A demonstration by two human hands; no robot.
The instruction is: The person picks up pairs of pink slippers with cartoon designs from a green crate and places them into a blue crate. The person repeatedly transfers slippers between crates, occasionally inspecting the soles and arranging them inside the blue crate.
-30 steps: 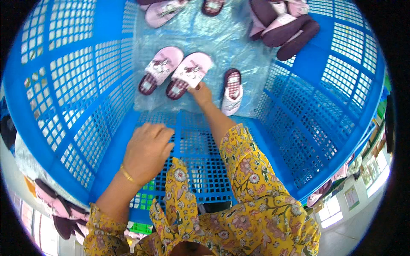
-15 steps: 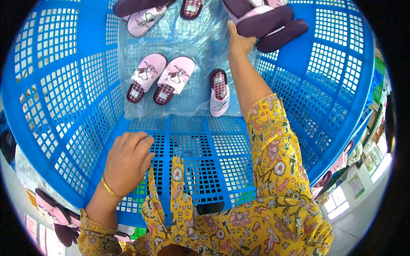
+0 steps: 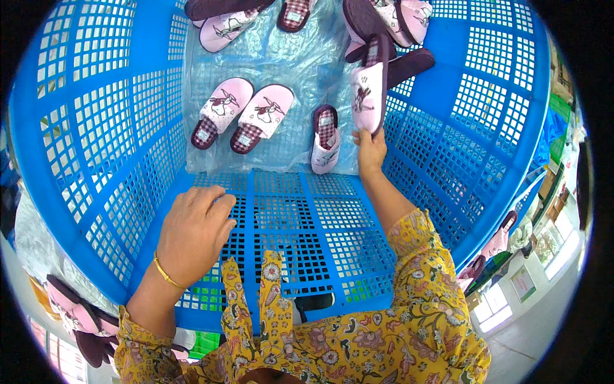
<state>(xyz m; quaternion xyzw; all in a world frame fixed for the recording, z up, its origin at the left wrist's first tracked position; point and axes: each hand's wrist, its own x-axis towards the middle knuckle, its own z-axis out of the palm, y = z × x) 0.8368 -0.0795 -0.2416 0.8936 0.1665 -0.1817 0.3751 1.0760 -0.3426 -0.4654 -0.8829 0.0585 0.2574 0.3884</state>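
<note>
My right hand grips a pink slipper by its toe, near the basket's right side. The slipper stands tilted, its printed upper and dark sole edge showing. My left hand, with a gold bangle at the wrist, is over the near left part of the blue basket. Its fingers are curled, and nothing shows in them. On the clear plastic sheet ahead lie a left pink slipper and its match side by side. A single slipper points its toe toward me, just left of my right hand.
More slippers are heaped at the far right, one with its dark sole up. Others lie at the far left, one at the far middle. Outside the basket, slippers sit at the lower left.
My right hand has drawn back toward me from the far right heap, now with a slipper in it. The heap has shifted. My left hand has barely moved.
</note>
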